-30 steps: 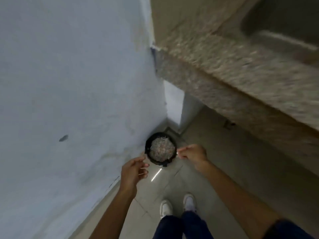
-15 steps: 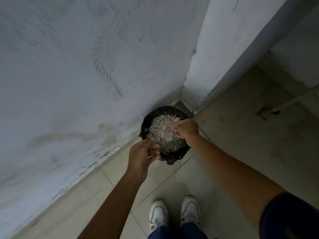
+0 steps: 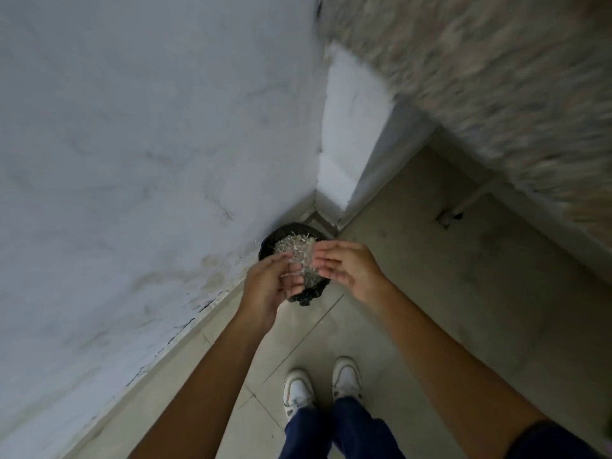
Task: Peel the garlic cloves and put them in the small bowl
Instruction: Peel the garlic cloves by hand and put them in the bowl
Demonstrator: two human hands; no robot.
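While both hands (image 3: 318, 273) hover open, peels (image 3: 299, 256) lie below — seemingly untouched.

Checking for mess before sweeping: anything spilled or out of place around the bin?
Nothing clearly spilled. The black-lined bin in the wall corner is heaped with pale garlic peel; both the left hand and right hand hover open above it.

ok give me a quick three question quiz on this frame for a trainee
1. True or false: the left hand and right hand are both over the round black-lined bin.
2. What fills the bin: A) pale papery peel scraps B) water C) whole onions?
3. Fill in: the bin stands on the tiled floor in the ___ of the white walls.

Key: 1 true; 2 A; 3 corner.
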